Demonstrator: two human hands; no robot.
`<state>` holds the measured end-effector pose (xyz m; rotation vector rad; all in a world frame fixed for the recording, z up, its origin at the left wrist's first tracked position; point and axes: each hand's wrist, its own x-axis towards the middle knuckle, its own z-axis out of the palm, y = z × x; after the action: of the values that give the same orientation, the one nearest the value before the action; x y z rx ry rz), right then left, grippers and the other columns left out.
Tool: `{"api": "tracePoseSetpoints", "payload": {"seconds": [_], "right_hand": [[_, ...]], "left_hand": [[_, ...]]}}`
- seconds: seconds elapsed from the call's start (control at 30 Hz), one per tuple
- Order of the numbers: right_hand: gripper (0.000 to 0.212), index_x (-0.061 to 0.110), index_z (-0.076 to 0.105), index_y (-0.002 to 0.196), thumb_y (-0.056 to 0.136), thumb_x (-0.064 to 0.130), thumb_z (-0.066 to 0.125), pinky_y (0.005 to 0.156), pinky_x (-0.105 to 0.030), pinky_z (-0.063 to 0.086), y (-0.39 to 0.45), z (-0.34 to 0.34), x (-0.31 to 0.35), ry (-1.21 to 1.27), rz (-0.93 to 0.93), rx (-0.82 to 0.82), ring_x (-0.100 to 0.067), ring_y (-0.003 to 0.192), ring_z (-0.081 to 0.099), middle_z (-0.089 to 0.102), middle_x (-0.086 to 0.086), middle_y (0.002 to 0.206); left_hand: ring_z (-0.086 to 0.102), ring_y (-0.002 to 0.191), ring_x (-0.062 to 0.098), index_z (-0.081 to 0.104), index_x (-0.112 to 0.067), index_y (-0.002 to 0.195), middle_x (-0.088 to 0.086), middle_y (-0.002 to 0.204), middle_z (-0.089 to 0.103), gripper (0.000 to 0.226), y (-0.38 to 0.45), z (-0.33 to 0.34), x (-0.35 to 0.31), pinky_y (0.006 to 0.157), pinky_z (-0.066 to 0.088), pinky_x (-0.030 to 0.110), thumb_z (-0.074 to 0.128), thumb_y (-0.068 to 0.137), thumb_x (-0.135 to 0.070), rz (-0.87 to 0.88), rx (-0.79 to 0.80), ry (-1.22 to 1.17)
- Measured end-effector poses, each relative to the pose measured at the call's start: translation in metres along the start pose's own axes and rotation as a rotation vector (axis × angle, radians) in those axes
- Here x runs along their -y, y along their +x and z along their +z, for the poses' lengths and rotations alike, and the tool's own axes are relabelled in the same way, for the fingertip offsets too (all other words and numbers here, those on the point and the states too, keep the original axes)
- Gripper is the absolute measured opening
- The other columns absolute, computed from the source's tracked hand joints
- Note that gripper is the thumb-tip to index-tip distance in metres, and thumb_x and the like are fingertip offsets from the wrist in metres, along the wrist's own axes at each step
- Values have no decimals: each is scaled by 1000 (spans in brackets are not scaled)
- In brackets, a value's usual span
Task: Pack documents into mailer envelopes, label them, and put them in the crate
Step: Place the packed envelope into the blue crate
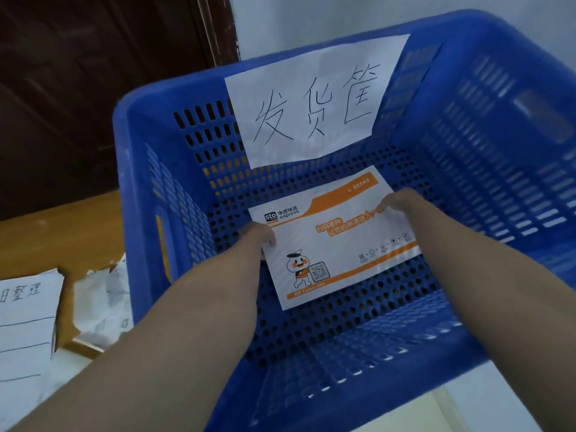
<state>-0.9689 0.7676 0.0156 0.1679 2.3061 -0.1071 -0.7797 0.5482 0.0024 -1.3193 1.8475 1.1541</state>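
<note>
A big blue plastic crate [149, 213] with perforated walls and floor fills most of the view, standing beside a wooden table [62, 219] at the left. On the crate's far inner wall hangs a white paper sign [311, 101] with three large handwritten characters. Both bare forearms reach down into the crate from the near side. Flat on the crate floor, a little toward the far wall, lies a white and orange mailer envelope [336, 244] printed with an express logo, a cartoon mascot and a square code. The left hand [258, 233] is at the envelope's left edge, its fingers curled over that edge and gripping it. The right hand [396, 199] is at the upper right edge, fingertips bent down onto the envelope and pinching it there. On the table outside the crate, to the left, sits a stack of lined white sheets [25, 319] with handwriting, and next to it a crumpled pile of papers [103, 300], just beside the crate's wall.
</note>
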Motion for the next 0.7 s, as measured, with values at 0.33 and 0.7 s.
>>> {"api": "tracePoseSetpoints", "payload": {"seconds": [0.33,0.7], "right_hand": [[80,3,24,147,87,34,67,98,-34,41,1,5,-2,164,17,-50,-27,135,35,30,-13,151],[43,1,48,135,96,18,48,97,-33,41,-35,-15,8,193,-138,-201,-30,127,46,48,-17,139]], "left_hand": [[61,110,28,55,2,120,17,128,56,29,4,3,-7,75,51,28,53,94,-9,50,-95,178],[32,137,28,25,-13,149,4,152,28,46,-24,-6,-28,111,30,38,26,104,-27,-6,63,662]]}}
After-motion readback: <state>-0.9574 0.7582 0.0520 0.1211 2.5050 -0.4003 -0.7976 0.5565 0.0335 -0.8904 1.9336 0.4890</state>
